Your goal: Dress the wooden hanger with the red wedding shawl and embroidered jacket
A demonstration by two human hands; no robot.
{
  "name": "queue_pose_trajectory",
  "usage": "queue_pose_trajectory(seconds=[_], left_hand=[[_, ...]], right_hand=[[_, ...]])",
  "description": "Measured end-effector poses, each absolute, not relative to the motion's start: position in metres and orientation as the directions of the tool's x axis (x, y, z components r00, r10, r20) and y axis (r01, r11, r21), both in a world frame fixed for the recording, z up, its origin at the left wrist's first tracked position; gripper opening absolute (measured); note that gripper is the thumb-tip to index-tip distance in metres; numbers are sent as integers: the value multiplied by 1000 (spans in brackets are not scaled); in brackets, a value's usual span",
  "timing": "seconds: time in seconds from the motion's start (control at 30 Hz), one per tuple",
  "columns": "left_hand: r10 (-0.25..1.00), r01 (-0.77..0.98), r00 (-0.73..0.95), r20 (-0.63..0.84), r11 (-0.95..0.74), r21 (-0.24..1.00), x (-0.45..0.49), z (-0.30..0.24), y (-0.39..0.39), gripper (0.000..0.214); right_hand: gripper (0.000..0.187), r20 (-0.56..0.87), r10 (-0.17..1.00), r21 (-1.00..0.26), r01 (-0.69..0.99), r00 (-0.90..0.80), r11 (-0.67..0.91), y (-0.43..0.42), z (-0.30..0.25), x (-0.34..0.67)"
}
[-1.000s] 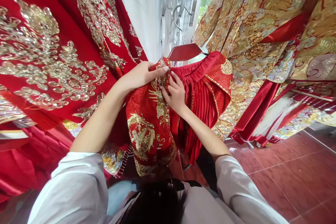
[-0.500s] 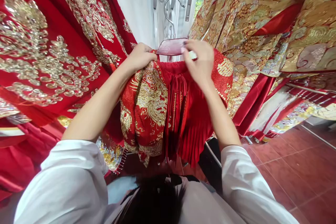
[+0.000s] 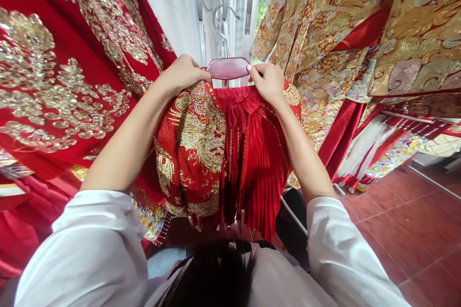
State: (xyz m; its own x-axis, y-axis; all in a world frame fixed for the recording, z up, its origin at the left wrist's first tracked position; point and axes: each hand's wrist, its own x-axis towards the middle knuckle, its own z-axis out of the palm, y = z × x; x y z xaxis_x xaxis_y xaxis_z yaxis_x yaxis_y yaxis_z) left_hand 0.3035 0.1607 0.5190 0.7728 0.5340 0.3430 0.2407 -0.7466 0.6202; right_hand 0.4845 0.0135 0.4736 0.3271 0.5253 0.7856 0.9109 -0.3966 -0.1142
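Note:
A red jacket (image 3: 203, 139) with gold embroidery hangs on a reddish hanger (image 3: 230, 68) with a metal hook. Its front is apart, and a red pleated skirt (image 3: 262, 168) with a drawstring bow at the waist shows between the two sides. My left hand (image 3: 187, 73) is closed on the jacket's shoulder at the hanger's left end. At the other end, my right hand (image 3: 269, 82) pinches the jacket's right shoulder, its thumb beside the hanger's edge. The parts of the hanger under the cloth are hidden.
A red garment (image 3: 82, 81) with sequin scrolls hangs close on the left. Gold-patterned garments (image 3: 331, 24) crowd the right side. Behind the hook stands a white door frame with a lock plate (image 3: 249, 5). Red floor tiles (image 3: 399, 216) show at lower right.
My right hand has moved from the hanger's front to the jacket's right shoulder. The gold-trimmed right edge now shows beneath it. My left hand stays on the left shoulder.

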Motion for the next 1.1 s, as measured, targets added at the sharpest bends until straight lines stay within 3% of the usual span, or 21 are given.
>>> queue_pose_trajectory(seconds=[0.1, 0.27, 0.43, 0.63, 0.8, 0.97, 1.1], left_hand=[[518, 291, 830, 206, -717, 633, 303, 528, 157, 17], [364, 206, 928, 77, -676, 708, 317, 536, 164, 22], [337, 152, 937, 91, -629, 762, 321, 530, 174, 33], [222, 58, 971, 85, -568, 821, 320, 517, 180, 50], [163, -10, 981, 105, -499, 867, 324, 513, 182, 53], [83, -91, 985, 150, -493, 865, 328, 510, 192, 48], [93, -99, 981, 167, -500, 861, 328, 509, 193, 48]], right_hand=[[65, 782, 495, -173, 894, 379, -413, 16, 472, 485], [59, 792, 447, -220, 878, 415, -425, 23, 467, 481], [34, 848, 353, -240, 882, 394, -406, 29, 458, 459], [28, 898, 240, -236, 863, 370, -446, 42, 430, 426], [30, 863, 262, -249, 814, 432, -524, 51, 411, 418], [37, 823, 300, -248, 780, 482, -574, 53, 426, 412], [36, 780, 365, -249, 787, 508, -564, 50, 438, 404]])
